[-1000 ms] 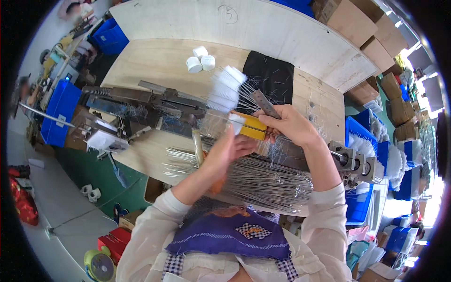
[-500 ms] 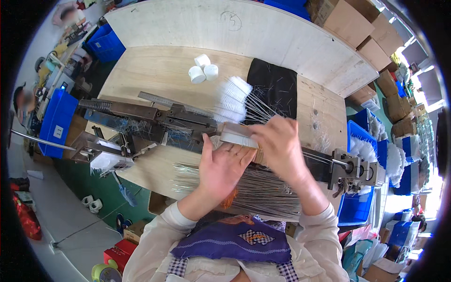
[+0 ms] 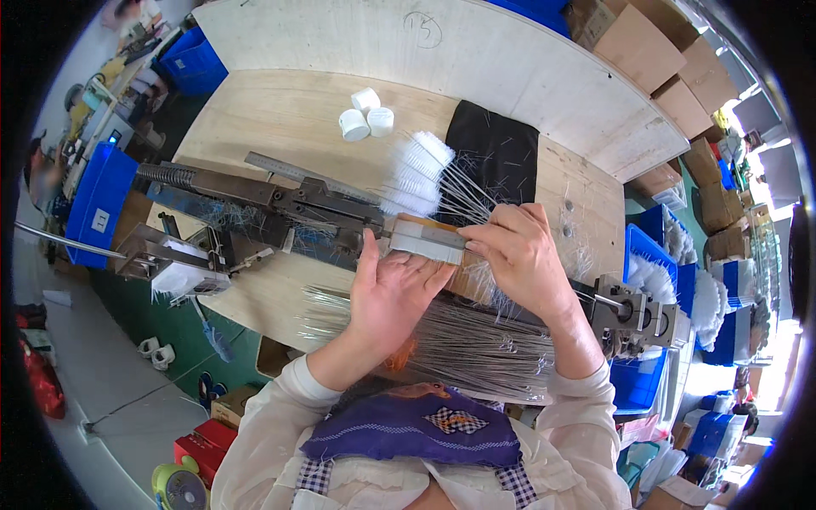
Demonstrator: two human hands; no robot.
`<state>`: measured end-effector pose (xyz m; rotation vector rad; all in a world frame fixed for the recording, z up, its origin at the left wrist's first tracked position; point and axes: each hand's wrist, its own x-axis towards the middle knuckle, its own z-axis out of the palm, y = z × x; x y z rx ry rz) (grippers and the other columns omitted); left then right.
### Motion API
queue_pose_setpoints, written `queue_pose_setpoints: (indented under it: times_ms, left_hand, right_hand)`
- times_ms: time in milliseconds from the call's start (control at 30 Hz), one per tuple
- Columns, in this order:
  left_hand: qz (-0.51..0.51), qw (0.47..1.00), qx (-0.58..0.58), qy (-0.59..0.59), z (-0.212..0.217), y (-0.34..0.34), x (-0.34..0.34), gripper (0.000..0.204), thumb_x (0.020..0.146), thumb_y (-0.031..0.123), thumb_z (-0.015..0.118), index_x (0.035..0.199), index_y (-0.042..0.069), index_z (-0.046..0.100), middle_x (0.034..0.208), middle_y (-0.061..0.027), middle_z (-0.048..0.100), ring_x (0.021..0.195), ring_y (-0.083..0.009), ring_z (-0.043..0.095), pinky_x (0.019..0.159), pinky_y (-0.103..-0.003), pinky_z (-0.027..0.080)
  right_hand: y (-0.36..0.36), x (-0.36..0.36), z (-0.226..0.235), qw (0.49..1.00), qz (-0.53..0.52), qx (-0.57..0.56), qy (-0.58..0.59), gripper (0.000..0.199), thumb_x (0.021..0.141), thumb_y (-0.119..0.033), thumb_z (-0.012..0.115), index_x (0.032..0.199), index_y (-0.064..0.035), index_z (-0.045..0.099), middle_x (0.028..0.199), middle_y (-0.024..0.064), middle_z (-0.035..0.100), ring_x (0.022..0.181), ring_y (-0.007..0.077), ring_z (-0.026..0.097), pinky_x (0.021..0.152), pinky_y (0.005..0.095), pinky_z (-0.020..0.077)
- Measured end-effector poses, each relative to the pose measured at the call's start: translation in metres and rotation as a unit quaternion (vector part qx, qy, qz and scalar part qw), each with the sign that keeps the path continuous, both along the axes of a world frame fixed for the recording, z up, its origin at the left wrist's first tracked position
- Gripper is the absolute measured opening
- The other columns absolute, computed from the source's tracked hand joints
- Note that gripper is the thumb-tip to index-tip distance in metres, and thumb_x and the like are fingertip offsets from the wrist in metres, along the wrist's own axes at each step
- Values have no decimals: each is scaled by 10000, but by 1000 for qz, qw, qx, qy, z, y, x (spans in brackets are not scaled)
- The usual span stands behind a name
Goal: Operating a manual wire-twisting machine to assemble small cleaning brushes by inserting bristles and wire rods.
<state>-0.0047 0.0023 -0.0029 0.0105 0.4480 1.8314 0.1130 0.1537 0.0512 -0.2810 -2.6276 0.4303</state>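
My left hand (image 3: 393, 293) lies palm up with its fingers stretched out and the thumb apart. Its fingertips reach the near side of a narrow holder (image 3: 429, 246) that has a pale strip, perhaps white bristles, along its front. At the right end of that holder my right hand (image 3: 520, 259) pinches with thumb and forefinger; what is between them is too small to make out. The holder sits in line with a long dark metal machine (image 3: 323, 212). Finished-looking white bristle brushes (image 3: 421, 174) with wire stems lie just beyond it.
A thick bundle of metal wires (image 3: 467, 344) lies on the near side. Three white round containers (image 3: 354, 125) stand at the back, left of a black cloth (image 3: 493, 157). The machine's clamp end (image 3: 637, 313) is at right, beside blue bins (image 3: 639, 382). A wooden board (image 3: 544, 72) walls the back.
My right hand has gone from a blurred motion to a steady pinch at the holder's right end. Loose white bristles now show below it. My left hand stays open, and the whole view has shifted slightly.
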Motion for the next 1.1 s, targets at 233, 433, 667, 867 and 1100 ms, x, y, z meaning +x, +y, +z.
queue_pose_setpoints:
  times_ms: [233, 433, 667, 867, 1100]
  left_hand:
    - [36, 998, 27, -34, 1, -5, 0, 754, 963, 597, 358, 1306, -72, 409, 1356, -186, 464, 1268, -283, 452, 1082, -405, 360]
    - [36, 999, 29, -17, -1, 1, -5, 717, 965, 575, 385, 1270, -73, 433, 1328, -180, 482, 1266, -284, 450, 1084, -412, 356]
    - [-24, 998, 52, -6, 1, -2, -14, 518, 987, 428, 445, 1182, -49, 499, 1201, -161, 542, 1178, -291, 502, 1048, -426, 392]
    - [15, 1000, -13, 23, -29, -1, -9, 276, 974, 176, 471, 1172, -11, 513, 1221, -137, 545, 1200, -262, 491, 1065, -445, 383]
    - [-5, 999, -31, 31, -46, -2, 38, 186, 909, 50, 537, 1094, 38, 559, 1174, -63, 574, 1117, -179, 531, 992, -316, 411]
  right_hand:
    - [-23, 0, 7, 997, -34, -1, 72, 136, 868, -67, 579, 1001, -50, 604, 813, 101, 621, 694, 298, 624, 605, 384, 491]
    - [-47, 3, 1, 990, -70, 114, -50, 173, 776, -77, 590, 932, -7, 568, 707, 82, 604, 550, 212, 627, 455, 324, 489]
    - [-51, 2, -2, 982, -69, 153, -85, 203, 767, -65, 597, 935, 24, 525, 686, 92, 570, 575, 229, 644, 461, 324, 488]
    - [-56, 36, -6, 995, -69, 44, -56, 177, 807, -53, 593, 938, 15, 495, 743, 153, 583, 688, 289, 657, 529, 359, 510]
    - [-48, 139, -64, 967, -84, -105, -218, 282, 742, -34, 640, 1005, -56, 540, 966, 111, 567, 816, 343, 607, 663, 451, 490]
